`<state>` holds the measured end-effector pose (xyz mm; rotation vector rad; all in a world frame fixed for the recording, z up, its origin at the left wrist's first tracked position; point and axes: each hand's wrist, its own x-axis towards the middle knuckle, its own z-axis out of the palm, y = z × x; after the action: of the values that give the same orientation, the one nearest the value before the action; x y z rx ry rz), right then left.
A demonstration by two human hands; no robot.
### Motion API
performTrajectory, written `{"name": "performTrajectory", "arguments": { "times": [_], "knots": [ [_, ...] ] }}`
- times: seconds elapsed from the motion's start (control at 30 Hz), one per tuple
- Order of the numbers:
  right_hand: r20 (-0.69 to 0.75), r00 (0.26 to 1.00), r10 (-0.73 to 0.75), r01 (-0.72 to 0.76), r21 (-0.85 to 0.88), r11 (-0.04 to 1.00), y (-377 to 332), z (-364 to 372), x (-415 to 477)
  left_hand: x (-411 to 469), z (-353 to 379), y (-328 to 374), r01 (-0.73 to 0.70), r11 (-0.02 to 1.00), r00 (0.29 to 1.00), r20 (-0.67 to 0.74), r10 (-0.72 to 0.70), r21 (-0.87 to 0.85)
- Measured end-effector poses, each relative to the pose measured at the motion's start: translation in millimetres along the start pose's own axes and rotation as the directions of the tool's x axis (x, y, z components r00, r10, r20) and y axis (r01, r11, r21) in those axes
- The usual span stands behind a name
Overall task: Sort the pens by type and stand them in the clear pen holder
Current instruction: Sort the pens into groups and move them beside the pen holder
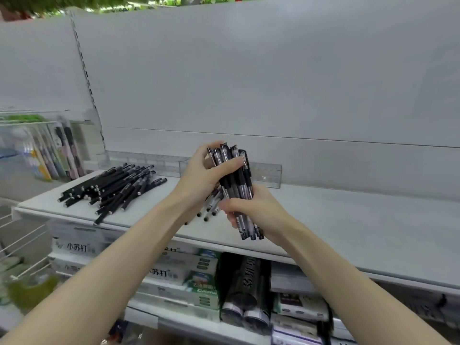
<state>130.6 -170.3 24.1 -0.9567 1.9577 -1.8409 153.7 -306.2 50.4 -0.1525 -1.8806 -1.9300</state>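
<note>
Both hands are closed round one bundle of clear-barrelled pens point(234, 178) with black caps, held just above the shelf point(348, 220); the left hand point(206, 175) wraps the upper, capped end with its thumb across the front, and the right hand point(258, 210) grips the lower half from the right, the pen tips poking out below it towards the near edge. The clear pen holder point(266, 174) is a long, low tray along the far edge of the shelf, directly behind the bundle and running off to the left; where it shows, no pen stands in it.

The step in hand looks like squaring up one type before standing it. To do it well, loosen the grip only slightly and tap the lower ends on the shelf so they come level; keep every cap pointing the same way. Check that no matt black pen has slipped in, since the pile of black pens point(112, 188) lies well apart on the left and should stay its own group.

A few loose pens point(211, 207) lie on the shelf beneath the hands; gather those with this bundle if they match, which the blur leaves unsure. Then carry the bundle upright to one end of the holder and lower it in slowly; a thick bundle may splay or tip a light tray.
</note>
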Motion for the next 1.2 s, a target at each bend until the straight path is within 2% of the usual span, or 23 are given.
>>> {"name": "performTrajectory", "arguments": {
  "times": [0.2, 0.33, 0.47, 0.6, 0.73, 0.8, 0.87, 0.9, 1.07, 1.2],
  "knots": [
    [-0.017, 0.998, 0.06, -0.061, -0.067, 0.996, 13.4, 6.5, 47.6, 51.7, -41.1, -29.6, 0.036, 0.971, 0.991, 0.115, -0.064, 0.237],
    [-0.083, 0.993, 0.082, -0.092, -0.132, 0.987, 20.7, 6.7, 75.4, 83.5, -51.8, -38.7, 0.007, 0.918, 0.958, 0.262, -0.12, 0.396],
    [-0.153, 0.985, 0.077, -0.118, -0.28, 0.953, 25.4, 6.0, 89.0, 103.0, -56.5, -46.9, 0.002, 0.913, 0.924, 0.348, -0.158, 0.407],
    [-0.129, 0.985, 0.111, -0.146, -0.305, 0.941, 27.4, 7.3, 95.9, 119.4, -65.7, -57.9, 0.0, 0.902, 0.876, 0.436, -0.208, 0.431],
    [-0.185, 0.965, 0.184, -0.241, -0.362, 0.9, 35.3, 16.9, 104.3, 131.4, -79.6, -64.0, 0.002, 0.882, 0.801, 0.527, -0.284, 0.471],
    [-0.277, 0.936, 0.218, -0.332, -0.488, 0.807, 39.7, 22.4, 108.7, 134.0, -84.7, -67.3, 0.02, 0.893, 0.785, 0.546, -0.292, 0.449],
    [-0.401, 0.877, 0.263, -0.473, -0.634, 0.611, 40.7, 28.6, 110.6, 136.9, -87.5, -72.0, 0.015, 0.904, 0.792, 0.547, -0.272, 0.428],
    [-0.45, 0.855, 0.258, -0.513, -0.654, 0.556, 40.5, 32.3, 109.4, 137.9, -87.7, -74.3, 0.01, 0.902, 0.795, 0.544, -0.269, 0.432],
    [-0.481, 0.835, 0.265, -0.549, -0.707, 0.446, 47.2, 37.5, 100.3, 142.2, -86.6, -89.7, -0.018, 0.865, 0.838, 0.48, -0.261, 0.501],
    [-0.507, 0.804, 0.311, -0.593, -0.721, 0.357, 51.4, 33.6, 101.9, 140.1, -82.7, -93.9, -0.122, 0.805, 0.866, 0.459, -0.2, 0.58]
  ]
}}
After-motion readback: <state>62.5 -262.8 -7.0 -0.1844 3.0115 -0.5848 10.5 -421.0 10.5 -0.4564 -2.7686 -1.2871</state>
